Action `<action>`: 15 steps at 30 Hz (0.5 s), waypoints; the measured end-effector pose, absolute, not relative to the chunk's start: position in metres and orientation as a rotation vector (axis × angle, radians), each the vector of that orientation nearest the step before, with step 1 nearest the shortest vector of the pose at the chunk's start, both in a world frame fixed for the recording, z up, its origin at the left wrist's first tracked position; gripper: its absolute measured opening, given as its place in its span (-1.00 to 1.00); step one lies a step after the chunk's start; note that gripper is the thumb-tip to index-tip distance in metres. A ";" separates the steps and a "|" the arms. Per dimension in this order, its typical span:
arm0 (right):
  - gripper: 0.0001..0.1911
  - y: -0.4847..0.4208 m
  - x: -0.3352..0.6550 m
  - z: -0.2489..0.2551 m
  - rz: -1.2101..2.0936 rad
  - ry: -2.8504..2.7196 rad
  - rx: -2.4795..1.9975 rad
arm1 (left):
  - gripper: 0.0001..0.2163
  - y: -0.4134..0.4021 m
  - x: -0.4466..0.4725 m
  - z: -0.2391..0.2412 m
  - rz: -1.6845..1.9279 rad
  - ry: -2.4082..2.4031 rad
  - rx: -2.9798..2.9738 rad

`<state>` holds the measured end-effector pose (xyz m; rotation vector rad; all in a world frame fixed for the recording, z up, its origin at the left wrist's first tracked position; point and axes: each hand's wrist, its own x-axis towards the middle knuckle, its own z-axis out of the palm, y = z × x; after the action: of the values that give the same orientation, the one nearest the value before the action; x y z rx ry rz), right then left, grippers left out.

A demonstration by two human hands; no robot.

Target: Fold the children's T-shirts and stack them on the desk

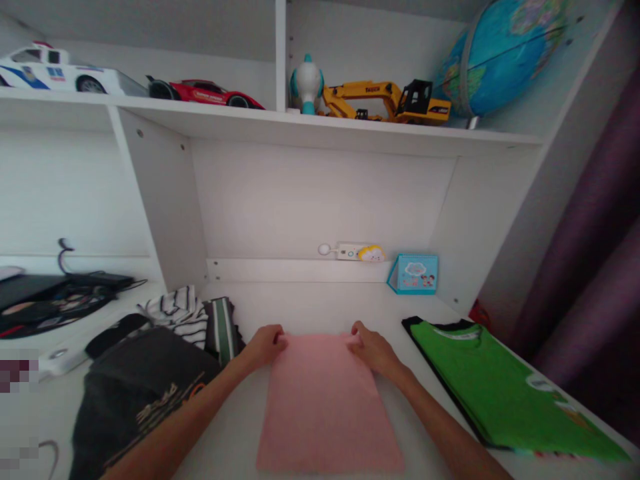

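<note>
A pink folded cloth (327, 407), seemingly a garment, lies flat on the white desk in front of me, its far edge narrower than its near edge in view. My left hand (267, 343) pinches its far left corner between thumb and fingers. At the far right corner, my right hand (370, 348) grips the same cloth in a like pinch. To the right rests a folded green T-shirt (500, 380) with a dark layer under it. Left of my left arm is a dark grey garment (145, 380) with printed lettering.
A striped garment (180, 310) and a green-and-white striped cloth (224, 330) lie behind the grey one. A blue desk calendar (417, 275) and a power strip (350, 251) are at the back. Overhead, a shelf (325, 131) carries toy vehicles and a globe (510, 57).
</note>
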<state>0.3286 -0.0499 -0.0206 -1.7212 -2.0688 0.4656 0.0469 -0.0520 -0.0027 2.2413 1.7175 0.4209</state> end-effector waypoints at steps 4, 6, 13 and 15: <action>-0.82 -0.046 0.328 -0.026 0.392 -2.060 -1.770 | -0.73 -0.048 0.048 -0.004 0.421 1.809 2.276; -0.89 -0.046 0.329 -0.026 0.408 -2.066 -1.759 | -0.76 -0.047 0.047 -0.004 0.384 1.755 2.290; -0.87 -0.047 0.341 0.024 0.402 -2.012 -1.604 | -0.89 -0.040 0.042 0.047 0.491 1.478 2.367; -0.82 -0.058 0.347 0.060 0.304 -1.928 -1.493 | -0.88 -0.045 0.044 0.080 0.718 1.387 2.411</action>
<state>0.3475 -0.0578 0.0599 -1.4925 -1.9275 0.3035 0.0438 -0.0451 0.0800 2.4114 1.3873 0.7182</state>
